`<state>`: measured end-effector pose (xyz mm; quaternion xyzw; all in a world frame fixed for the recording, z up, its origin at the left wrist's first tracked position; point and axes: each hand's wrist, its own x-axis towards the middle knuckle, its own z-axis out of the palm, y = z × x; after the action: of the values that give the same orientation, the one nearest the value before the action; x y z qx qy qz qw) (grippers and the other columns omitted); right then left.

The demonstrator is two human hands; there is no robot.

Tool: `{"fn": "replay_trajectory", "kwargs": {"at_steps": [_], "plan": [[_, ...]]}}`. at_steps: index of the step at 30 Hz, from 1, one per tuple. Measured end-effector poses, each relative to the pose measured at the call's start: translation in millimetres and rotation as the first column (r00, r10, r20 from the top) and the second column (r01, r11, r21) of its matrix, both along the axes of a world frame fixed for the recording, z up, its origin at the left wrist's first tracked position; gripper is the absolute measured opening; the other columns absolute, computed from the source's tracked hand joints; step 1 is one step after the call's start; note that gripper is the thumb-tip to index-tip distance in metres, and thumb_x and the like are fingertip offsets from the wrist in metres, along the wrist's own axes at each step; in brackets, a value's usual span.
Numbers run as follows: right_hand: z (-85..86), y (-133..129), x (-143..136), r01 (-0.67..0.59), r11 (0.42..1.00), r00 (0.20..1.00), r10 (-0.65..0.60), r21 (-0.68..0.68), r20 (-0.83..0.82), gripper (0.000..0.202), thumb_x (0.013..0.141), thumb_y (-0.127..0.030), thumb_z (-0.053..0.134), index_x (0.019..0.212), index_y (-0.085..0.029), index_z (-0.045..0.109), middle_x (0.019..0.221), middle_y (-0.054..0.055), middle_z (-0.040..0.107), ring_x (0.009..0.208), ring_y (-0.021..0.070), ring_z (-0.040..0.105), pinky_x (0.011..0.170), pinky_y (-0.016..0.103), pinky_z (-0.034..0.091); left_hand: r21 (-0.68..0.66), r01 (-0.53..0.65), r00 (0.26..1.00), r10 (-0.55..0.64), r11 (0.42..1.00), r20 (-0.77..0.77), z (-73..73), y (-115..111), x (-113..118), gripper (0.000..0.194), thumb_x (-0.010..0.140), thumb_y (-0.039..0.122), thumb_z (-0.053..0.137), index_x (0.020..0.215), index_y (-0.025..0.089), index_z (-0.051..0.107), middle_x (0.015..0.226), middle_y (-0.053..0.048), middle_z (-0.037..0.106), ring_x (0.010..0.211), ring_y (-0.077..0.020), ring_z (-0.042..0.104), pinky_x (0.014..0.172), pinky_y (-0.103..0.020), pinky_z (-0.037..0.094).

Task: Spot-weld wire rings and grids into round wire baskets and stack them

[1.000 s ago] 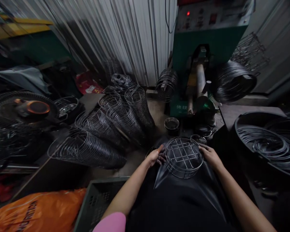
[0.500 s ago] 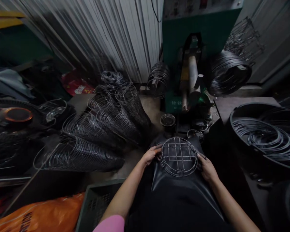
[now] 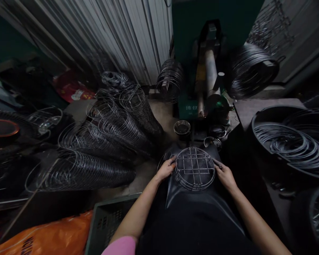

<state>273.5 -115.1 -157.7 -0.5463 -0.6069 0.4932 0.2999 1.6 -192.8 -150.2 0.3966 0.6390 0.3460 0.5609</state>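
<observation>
A round wire rack (image 3: 195, 171) with a crossed grid and a double rim lies above the dark apron (image 3: 202, 212) over my lap. My left hand (image 3: 166, 169) is closed on the rack's left rim. On the opposite side, my right hand (image 3: 225, 175) pinches the right rim, its fingers partly hidden. Part of another thin wire ring (image 3: 161, 159) shows behind my left hand. Beyond the rack stand a small round bowl (image 3: 182, 128) and a green machine (image 3: 187, 95) with a thick metal arm (image 3: 210, 71).
Stacks of wire rings (image 3: 95, 170) stand on the left. At right, a large black tub (image 3: 257, 141) holds loose wire rings. A wire coil (image 3: 251, 71) hangs beside the machine. A green crate (image 3: 95, 226) and an orange bag (image 3: 50, 233) are at lower left.
The view has tilted down and shifted slightly. Both hands still hold the rack's rim. A wire ring now shows more plainly behind my left hand.
</observation>
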Motion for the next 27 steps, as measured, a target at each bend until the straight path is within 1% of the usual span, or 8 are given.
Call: {"fn": "replay_trajectory", "kwargs": {"at_steps": [4, 8, 12, 14, 17, 20, 24, 27], "plan": [[-4.7, 0.2, 0.9, -0.031, 0.999, 0.998, 0.029, 0.039, 0.058, 0.042, 0.073, -0.039, 0.05, 0.105, -0.017, 0.066, 0.106, 0.008, 0.066, 0.105, 0.0266, 0.057, 0.095, 0.04, 0.04, 0.028, 0.073, 0.991, -0.07, 0.997, -0.116, -0.2, 1.5, -3.3, 0.053, 0.08, 0.028, 0.048, 0.132, 0.018, 0.04, 0.116, -0.006, 0.061, 0.1, -0.0209, 0.058, 0.09, -0.035, 0.043], [-4.1, -2.3, 7.2, -0.055, 0.998, 0.992, 0.051, 0.034, 0.117, 0.041, 0.073, -0.037, 0.051, 0.106, -0.016, 0.065, 0.106, 0.009, 0.066, 0.104, 0.027, 0.058, 0.094, 0.039, 0.042, 0.031, 0.233, 0.958, -0.224, 0.972, -0.181, 11.4, 0.7, -16.4, 0.058, 0.079, 0.032, 0.052, 0.133, 0.017, 0.038, 0.139, -0.005, 0.039, 0.129, -0.0228, 0.033, 0.108, -0.034, 0.022], [2.7, -2.4, 12.8, -0.105, 0.994, 0.986, 0.108, -0.032, 0.128, 0.044, 0.073, -0.038, 0.056, 0.111, -0.017, 0.062, 0.111, 0.007, 0.064, 0.109, 0.0257, 0.055, 0.097, 0.037, 0.04, -0.035, 0.489, 0.869, -0.49, 0.872, -0.061, 26.6, 1.6, -27.3, 0.097, 0.064, 0.037, 0.069, 0.141, 0.02, 0.013, 0.143, -0.006, 0.032, 0.127, -0.0239, 0.036, 0.107, -0.035, 0.025], [5.0, -2.9, 14.2, -0.119, 0.991, 0.985, 0.126, -0.063, 0.116, 0.047, 0.072, -0.038, 0.059, 0.114, -0.018, 0.061, 0.113, 0.006, 0.062, 0.11, 0.0253, 0.053, 0.098, 0.037, 0.039, -0.01, 0.534, 0.839, -0.532, 0.845, -0.117, 30.9, 1.6, -23.6, 0.118, 0.051, 0.04, 0.077, 0.141, 0.021, 0.004, 0.143, -0.008, 0.031, 0.126, -0.0265, 0.037, 0.106, -0.037, 0.027], [4.4, -5.6, 14.5, -0.111, 0.991, 0.989, 0.117, -0.069, 0.086, 0.046, 0.071, -0.037, 0.062, 0.113, -0.019, 0.061, 0.115, 0.005, 0.062, 0.112, 0.0255, 0.052, 0.099, 0.037, 0.038, -0.028, 0.458, 0.829, -0.438, 0.889, -0.348, 33.2, -1.9, -8.1, 0.135, 0.037, 0.048, 0.081, 0.142, 0.018, 0.002, 0.142, -0.015, 0.031, 0.127, -0.0339, 0.032, 0.104, -0.042, 0.028], [0.0, -9.6, 13.2, -0.069, 0.995, 0.996, 0.072, -0.066, 0.048, 0.041, 0.07, -0.034, 0.064, 0.108, -0.021, 0.064, 0.113, 0.003, 0.063, 0.112, 0.0261, 0.052, 0.1, 0.038, 0.037, -0.123, 0.336, 0.794, -0.351, 0.934, -0.496, 33.6, -8.2, 7.9, 0.137, 0.032, 0.054, 0.08, 0.141, 0.017, 0.007, 0.139, -0.019, 0.032, 0.124, -0.0395, 0.035, 0.099, -0.044, 0.032], [-6.2, -12.9, 10.0, -0.012, 0.999, 0.999, 0.014, -0.052, 0.047, 0.038, 0.07, -0.032, 0.064, 0.106, -0.023, 0.065, 0.111, 0.001, 0.064, 0.111, 0.0257, 0.053, 0.101, 0.038, 0.036, -0.194, 0.283, 0.748, -0.343, 0.939, -0.567, 32.6, -12.9, 20.8, 0.135, 0.033, 0.053, 0.08, 0.141, 0.018, 0.007, 0.133, -0.019, 0.037, 0.12, -0.0398, 0.04, 0.094, -0.04, 0.036], [-8.3, -13.4, 8.5, -0.003, 1.0, 0.997, 0.003, -0.008, 0.075, 0.038, 0.071, -0.034, 0.061, 0.108, -0.024, 0.064, 0.111, 0.0, 0.064, 0.11, 0.025, 0.054, 0.101, 0.037, 0.036, -0.185, 0.261, 0.752, -0.32, 0.947, -0.576, 29.1, -14.1, 23.7, 0.132, 0.037, 0.052, 0.079, 0.141, 0.02, 0.005, 0.131, -0.016, 0.038, 0.119, -0.0382, 0.041, 0.093, -0.038, 0.036]]}}
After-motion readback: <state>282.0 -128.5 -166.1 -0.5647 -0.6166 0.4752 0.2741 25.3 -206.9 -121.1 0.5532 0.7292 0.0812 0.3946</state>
